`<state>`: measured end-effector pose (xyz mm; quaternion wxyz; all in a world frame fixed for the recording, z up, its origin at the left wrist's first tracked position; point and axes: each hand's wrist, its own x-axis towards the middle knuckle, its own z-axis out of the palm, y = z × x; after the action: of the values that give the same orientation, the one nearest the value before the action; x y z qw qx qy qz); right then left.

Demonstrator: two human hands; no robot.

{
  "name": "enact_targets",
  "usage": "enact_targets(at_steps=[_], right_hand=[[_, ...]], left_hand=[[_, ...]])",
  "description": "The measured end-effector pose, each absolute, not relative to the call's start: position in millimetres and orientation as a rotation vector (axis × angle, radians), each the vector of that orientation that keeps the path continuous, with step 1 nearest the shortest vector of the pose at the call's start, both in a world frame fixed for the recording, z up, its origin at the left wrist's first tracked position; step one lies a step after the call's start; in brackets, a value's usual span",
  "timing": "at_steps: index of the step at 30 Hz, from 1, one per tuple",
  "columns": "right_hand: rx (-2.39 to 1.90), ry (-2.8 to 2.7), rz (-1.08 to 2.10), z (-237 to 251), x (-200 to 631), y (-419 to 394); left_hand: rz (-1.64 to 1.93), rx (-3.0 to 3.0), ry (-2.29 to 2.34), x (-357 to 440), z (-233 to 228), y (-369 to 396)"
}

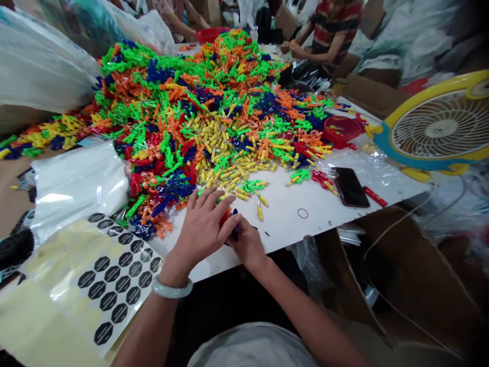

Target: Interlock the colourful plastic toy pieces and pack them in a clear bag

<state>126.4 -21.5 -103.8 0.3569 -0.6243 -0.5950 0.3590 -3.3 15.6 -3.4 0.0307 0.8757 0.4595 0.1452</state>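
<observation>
My left hand [206,224], with a pale bangle at its wrist, is bent over small blue and orange plastic pieces [234,227] at the table's front edge. Its thumb presses against them while its fingers curve over the far side. Closed around the near end of the same pieces is my right hand [247,243]. My fingers hide most of their shape. Just beyond lie loose yellow tubes with clear tips [260,208] and a green plastic figure [254,185], at the front of a large heap of coloured plastic figures [168,117].
On the left lie a sheet of black octagonal stickers [114,275] and white plastic bags [80,183]. Rightward are a phone [350,187], a red bowl [342,130], a rubber band [303,213] and a yellow-blue fan [439,127]. Two people work across the table [286,229]. A cardboard box [412,270] stands below right.
</observation>
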Motion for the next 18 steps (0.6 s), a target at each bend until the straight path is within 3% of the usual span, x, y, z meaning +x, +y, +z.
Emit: enact_targets(at_steps=[4,10,15,18], right_hand=[[-1.787,-1.720,0.546,-105,116,-26],[-1.532,-1.853,0.921,-93,165,-10],[-2.110,-1.475,0.209,-80,243,46],[-2.440,-1.418,0.067,-81,274,64]], left_hand=[[0.460,2.701,1.421,-1,-3,17],[0.471,2.722,1.423,0,-4,19],[0.470,2.712,1.374,-3,-3,18],[0.480,2.703,1.380,-4,-3,19]])
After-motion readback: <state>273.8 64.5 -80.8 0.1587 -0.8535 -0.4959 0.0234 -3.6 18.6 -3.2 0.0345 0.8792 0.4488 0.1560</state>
